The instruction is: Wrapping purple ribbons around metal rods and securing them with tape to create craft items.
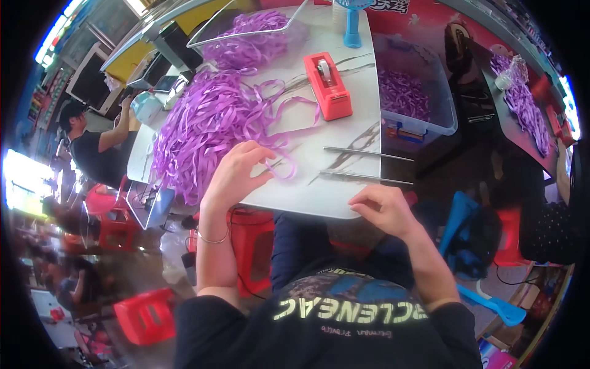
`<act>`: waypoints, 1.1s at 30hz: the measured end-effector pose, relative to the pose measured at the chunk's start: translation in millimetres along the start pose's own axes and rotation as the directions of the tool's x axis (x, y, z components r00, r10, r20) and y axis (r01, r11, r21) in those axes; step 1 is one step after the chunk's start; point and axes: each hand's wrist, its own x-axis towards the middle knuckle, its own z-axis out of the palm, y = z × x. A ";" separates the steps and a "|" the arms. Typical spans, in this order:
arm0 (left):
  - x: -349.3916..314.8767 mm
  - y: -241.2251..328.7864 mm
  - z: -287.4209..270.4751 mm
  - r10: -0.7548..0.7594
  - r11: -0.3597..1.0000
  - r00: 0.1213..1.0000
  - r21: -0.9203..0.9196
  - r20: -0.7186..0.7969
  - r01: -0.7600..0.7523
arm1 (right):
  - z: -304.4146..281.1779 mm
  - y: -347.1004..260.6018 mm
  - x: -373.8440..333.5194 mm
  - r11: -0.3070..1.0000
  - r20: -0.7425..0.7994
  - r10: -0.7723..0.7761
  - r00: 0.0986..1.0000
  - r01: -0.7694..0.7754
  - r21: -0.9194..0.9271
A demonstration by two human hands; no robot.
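My left hand [238, 174] is over the near right side of a big heap of purple ribbon strips [206, 117] on the white table. Its thumb and forefinger stand apart, and a loose ribbon loop [291, 171] curls beside the fingertips. By the table's near right corner, my right hand [384, 209] has its fingers curled and its thumb drawn near the forefinger. Whether anything thin is between them cannot be made out. Two thin metal rods [369, 153] lie roughly parallel on the tabletop, their ends jutting past the right edge, just beyond my right hand.
A red tape dispenser [329, 89] stands behind the rods. Farther back are a clear bin [236, 38] of ribbon and a blue fan [352, 27]. A plastic tub [433, 120] of purple pieces is right of the table. Red stools [146, 315] stand around; another person [98, 141] sits left.
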 end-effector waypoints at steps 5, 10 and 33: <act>-4.1 -2.1 23.1 0.058 0.997 0.997 0.041 0.055 -0.061 | -0.3 -0.9 -0.3 0.999 -0.007 -0.003 1.000 0.003 -0.041; 0.1 19.0 48.0 0.134 0.991 0.991 -0.029 -0.008 -0.134 | -0.3 1.2 -2.3 0.999 -0.005 -0.004 1.000 0.003 -0.051; 18.2 -28.6 1.9 -0.096 0.985 0.921 0.094 -0.378 0.142 | 20.8 -9.1 9.5 0.996 -0.078 0.075 0.994 -0.078 -0.040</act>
